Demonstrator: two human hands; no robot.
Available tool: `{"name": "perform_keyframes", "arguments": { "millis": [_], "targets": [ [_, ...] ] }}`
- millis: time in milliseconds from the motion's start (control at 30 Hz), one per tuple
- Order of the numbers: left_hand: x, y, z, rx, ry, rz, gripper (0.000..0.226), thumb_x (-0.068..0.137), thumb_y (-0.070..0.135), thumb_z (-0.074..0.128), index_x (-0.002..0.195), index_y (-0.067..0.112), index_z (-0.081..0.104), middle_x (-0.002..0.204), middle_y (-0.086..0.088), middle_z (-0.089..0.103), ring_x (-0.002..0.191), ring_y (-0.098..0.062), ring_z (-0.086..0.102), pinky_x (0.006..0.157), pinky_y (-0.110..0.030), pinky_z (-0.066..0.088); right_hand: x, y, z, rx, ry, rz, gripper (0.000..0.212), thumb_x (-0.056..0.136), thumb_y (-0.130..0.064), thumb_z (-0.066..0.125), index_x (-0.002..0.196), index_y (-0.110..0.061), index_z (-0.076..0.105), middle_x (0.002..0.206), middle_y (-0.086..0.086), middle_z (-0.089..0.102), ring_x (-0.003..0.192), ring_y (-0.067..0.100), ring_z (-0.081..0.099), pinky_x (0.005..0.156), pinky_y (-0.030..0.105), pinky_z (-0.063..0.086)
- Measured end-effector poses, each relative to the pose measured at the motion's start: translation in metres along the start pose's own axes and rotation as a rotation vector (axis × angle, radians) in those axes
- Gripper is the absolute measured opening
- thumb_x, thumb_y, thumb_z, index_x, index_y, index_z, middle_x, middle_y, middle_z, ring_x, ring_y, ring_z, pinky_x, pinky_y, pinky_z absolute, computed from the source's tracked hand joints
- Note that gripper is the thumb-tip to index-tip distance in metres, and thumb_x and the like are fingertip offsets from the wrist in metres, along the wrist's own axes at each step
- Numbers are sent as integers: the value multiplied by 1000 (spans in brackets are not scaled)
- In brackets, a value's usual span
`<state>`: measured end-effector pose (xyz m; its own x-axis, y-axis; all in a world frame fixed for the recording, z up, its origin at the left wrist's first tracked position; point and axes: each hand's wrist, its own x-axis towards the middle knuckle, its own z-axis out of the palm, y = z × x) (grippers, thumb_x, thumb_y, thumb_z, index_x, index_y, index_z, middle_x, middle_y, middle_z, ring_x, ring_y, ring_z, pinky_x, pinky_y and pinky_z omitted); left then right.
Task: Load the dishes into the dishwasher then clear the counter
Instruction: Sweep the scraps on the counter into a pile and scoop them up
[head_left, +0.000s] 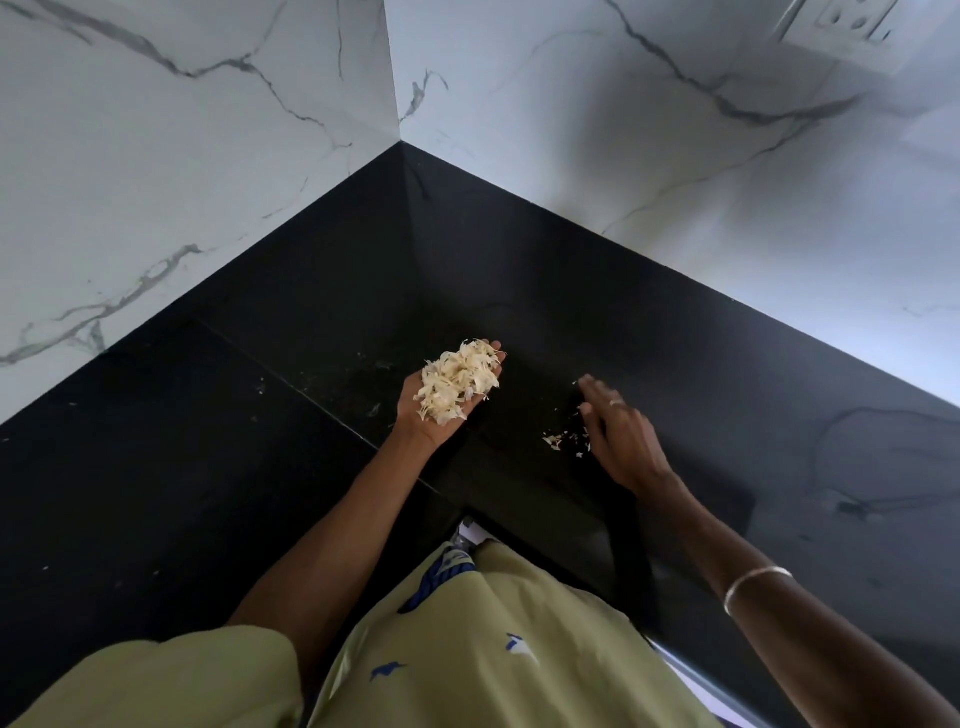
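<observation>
The left hand (447, 400) lay palm-up, cupped as a tray beneath a heap of pale peelings (460, 382), while the right hand (618, 431), its grip released and fingers flat, raked the last scraps (563, 441) together on the black tabletop (260, 467).

Soft daylight brightens the marble walls (675, 156); the black counter (260, 441) stays dim with faint reflections. Wide-angle bending warps edges; the right hand (618, 436) blurs slightly.

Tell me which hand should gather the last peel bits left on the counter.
Right. The right hand lies open on the black counter beside the loose scraps, while the left hand is palm up, full of peels.
</observation>
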<state>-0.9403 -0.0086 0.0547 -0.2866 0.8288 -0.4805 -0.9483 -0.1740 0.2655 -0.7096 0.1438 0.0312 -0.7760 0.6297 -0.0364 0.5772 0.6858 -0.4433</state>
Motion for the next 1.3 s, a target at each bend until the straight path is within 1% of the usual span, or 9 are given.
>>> {"name": "perform_keyframes", "arguments": {
  "millis": [167, 300, 400, 533, 733, 933, 1033, 1100, 1300],
  "targets": [
    [0, -2, 4, -15, 27, -18, 57, 99, 23, 22, 147, -8, 29, 151, -28, 34, 142, -37, 31, 122, -44, 17, 32, -9, 18, -42, -116, 96, 59, 105, -40, 25, 155, -12, 13, 163, 5, 7, 151, 19, 6, 123, 39, 10],
    [3, 0, 5, -15, 33, -26, 57, 100, 23, 22, 147, -8, 28, 152, -28, 33, 143, -36, 30, 123, -44, 15, -1, -22, 32, -104, -204, -33, 63, 102, -47, 21, 155, -19, 2, 163, 0, -4, 150, 16, -1, 123, 39, 8],
    [4, 0, 7, 22, 46, -10, 57, 101, 24, 22, 147, -9, 29, 151, -28, 34, 143, -37, 31, 122, -44, 18, -34, -26, 27, -66, -295, -88, 59, 103, -45, 24, 156, -24, 8, 161, -8, -2, 147, 10, -3, 121, 34, 7],
    [3, -2, 7, 32, 108, -29, 58, 100, 25, 25, 150, -4, 26, 155, -25, 28, 144, -36, 28, 122, -45, 18, -27, -18, 12, 60, -137, -101, 53, 103, -45, 25, 152, -25, 30, 160, -8, 24, 146, 13, 22, 119, 38, 26],
    [2, -10, 10, 150, 102, 2, 56, 101, 23, 19, 148, -5, 29, 153, -25, 33, 141, -36, 35, 119, -44, 24, 25, -41, 31, 8, -168, 5, 62, 103, -47, 21, 156, -16, 10, 163, 1, 5, 150, 14, 1, 124, 40, 8],
    [-2, -10, 17, 174, 111, -35, 55, 103, 26, 23, 152, 0, 23, 157, -19, 28, 145, -34, 29, 120, -43, 22, -30, -35, 25, -67, -274, -63, 58, 104, -44, 23, 156, -22, 9, 161, -9, -2, 147, 6, -5, 122, 36, 3],
    [-1, -12, 15, 153, 174, -54, 55, 103, 26, 23, 152, 1, 24, 156, -22, 26, 145, -34, 28, 120, -43, 22, -47, -21, 11, 131, -149, -20, 53, 105, -41, 21, 154, -21, 24, 160, -9, 16, 148, 3, 9, 124, 36, 12],
    [1, -14, 10, 109, 80, -53, 56, 104, 25, 17, 152, -3, 21, 157, -24, 25, 145, -35, 27, 122, -43, 18, -53, -8, 9, 167, 0, 63, 56, 104, -43, 19, 153, -19, 26, 160, -5, 21, 148, 5, 12, 123, 33, 12],
    [4, -23, 1, 138, -14, -27, 57, 101, 21, 19, 153, -4, 15, 158, -24, 22, 148, -34, 21, 124, -43, 10, -63, -22, 44, -38, 26, 326, 74, 99, -55, 9, 155, -7, 1, 162, 10, -6, 149, 20, -11, 123, 37, -4]
  ]
}}
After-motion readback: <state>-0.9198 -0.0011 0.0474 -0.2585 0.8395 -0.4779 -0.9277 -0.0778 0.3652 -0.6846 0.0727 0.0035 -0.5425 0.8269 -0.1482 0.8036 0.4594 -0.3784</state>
